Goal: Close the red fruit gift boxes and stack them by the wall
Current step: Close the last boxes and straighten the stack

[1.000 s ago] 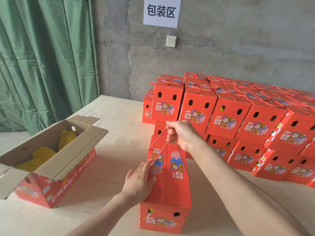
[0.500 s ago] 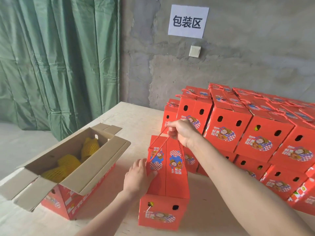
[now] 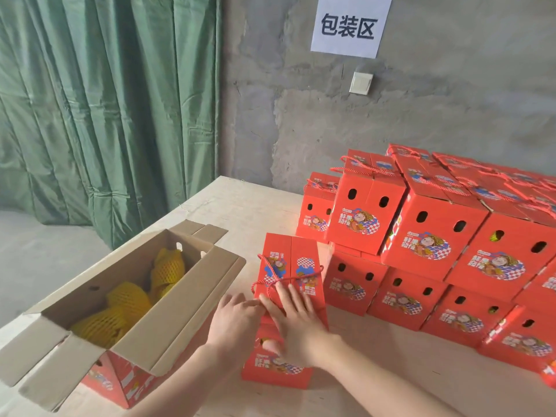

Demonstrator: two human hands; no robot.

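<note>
the closed red box sits on the tabletop right under my hands, its long axis pointing away toward the wall. my right hand lies flat on the lid and my left hand rests open against its left side, neither gripping. the stack stands just beyond, nearer my right hand.

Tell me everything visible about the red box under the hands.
The red gift box looks like printed cardboard, closed, its two top flaps meeting in a middle seam. A cartoon figure and blue-white checks are printed on the top and near end. Its red rope handle lies slack across the lid. It stands on the pale table in front of the stacked boxes. The right hand presses flat on the lid; the left hand touches its left edge.
</note>
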